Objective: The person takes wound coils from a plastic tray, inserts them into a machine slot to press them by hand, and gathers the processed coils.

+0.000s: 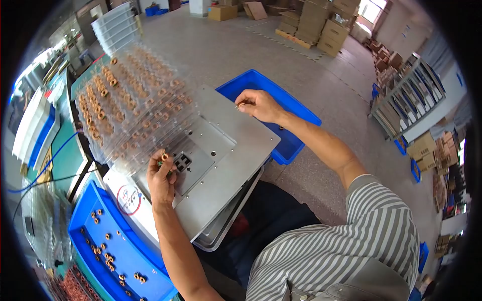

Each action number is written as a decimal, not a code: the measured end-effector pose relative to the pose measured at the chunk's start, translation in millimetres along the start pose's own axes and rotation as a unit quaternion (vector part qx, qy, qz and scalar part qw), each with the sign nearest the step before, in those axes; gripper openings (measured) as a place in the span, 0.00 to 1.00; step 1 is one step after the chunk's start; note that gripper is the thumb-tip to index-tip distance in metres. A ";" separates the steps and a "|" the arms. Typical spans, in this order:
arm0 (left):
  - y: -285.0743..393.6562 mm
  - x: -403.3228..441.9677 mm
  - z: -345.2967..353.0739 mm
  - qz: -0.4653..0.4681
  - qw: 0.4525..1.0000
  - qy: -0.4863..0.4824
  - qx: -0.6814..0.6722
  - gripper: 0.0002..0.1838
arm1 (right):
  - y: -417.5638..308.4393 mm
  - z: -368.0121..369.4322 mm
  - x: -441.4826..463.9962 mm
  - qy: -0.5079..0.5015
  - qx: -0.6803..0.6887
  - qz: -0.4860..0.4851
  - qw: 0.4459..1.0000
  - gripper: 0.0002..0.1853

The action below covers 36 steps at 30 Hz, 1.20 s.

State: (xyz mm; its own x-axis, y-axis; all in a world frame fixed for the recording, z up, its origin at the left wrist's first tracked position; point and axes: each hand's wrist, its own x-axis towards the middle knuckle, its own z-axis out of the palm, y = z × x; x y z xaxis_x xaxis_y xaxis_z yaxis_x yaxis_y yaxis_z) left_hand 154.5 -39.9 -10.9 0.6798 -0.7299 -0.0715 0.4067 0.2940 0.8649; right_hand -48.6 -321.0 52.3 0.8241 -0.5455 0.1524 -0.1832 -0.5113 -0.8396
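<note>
My left hand (160, 184) is closed on a small copper-coloured ring coil (164, 156), pinched between thumb and fingers. It is just left of a black socket block (187, 159) set into the metal plate (221, 183). Over the far right corner of the plate, near a blue bin (296, 110), my right hand (262, 106) is closed with its fingertips together. Something tiny shows at those fingertips, too small to name. Beyond my left hand rise stacked clear plastic trays (145, 118) filled with rows of similar coils.
On the left, a second blue bin (118, 256) contains several loose coils. A green workbench (63, 128) with cables lies beyond it. White crates (115, 30) are stacked behind the trays. Cardboard boxes (314, 22) stand across the floor, and a metal rack (409, 98) is at right.
</note>
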 end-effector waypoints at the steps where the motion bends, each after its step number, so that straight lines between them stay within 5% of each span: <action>1: 2.9 -0.8 1.9 -0.005 1.000 0.005 0.003 0.12 | 5.6 -9.8 -2.2 0.030 -0.046 -0.011 0.998 0.08; 6: 1.1 -1.1 0.6 -0.029 0.999 0.020 -0.007 0.11 | 56.5 -35.4 -0.7 0.090 -0.250 -0.075 0.961 0.10; 7: 0.2 -1.0 0.0 -0.027 1.000 0.014 -0.006 0.11 | 36.4 -36.0 0.3 0.081 -0.124 0.032 0.988 0.11; 10: 0.6 0.0 -0.9 -0.031 0.999 -0.003 -0.018 0.09 | -12.2 -26.7 22.3 0.152 -0.111 -0.087 0.978 0.13; 16: 0.1 2.5 -4.7 -0.028 0.999 -0.004 -0.028 0.08 | -146.4 45.6 113.1 0.025 -0.083 -0.268 0.960 0.15; 20: 1.3 2.5 -3.8 -0.037 0.999 0.000 -0.024 0.09 | -176.6 87.2 214.4 0.006 -0.204 -0.263 0.943 0.16; 26: -10.8 16.3 -1.8 0.002 0.999 -0.037 -0.002 0.25 | -208.0 162.0 277.8 -0.039 -0.268 -0.363 0.892 0.16; 30: -12.7 18.1 -10.0 0.048 0.998 0.037 -0.024 0.11 | -224.2 268.6 329.4 -0.082 -0.270 -0.371 0.885 0.15; 36: -15.2 19.1 -8.8 0.055 0.997 0.044 -0.025 0.06 | -217.8 276.4 344.6 -0.083 -0.263 -0.346 0.897 0.15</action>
State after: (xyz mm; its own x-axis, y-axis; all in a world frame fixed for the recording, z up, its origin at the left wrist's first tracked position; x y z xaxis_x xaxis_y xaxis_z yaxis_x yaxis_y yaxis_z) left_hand 166.6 -52.9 -29.8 0.7722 -0.6350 -0.0226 0.3548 0.4015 0.8444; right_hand 423.5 -214.0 143.6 0.8983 0.1082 0.4259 0.2124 -0.9554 -0.2052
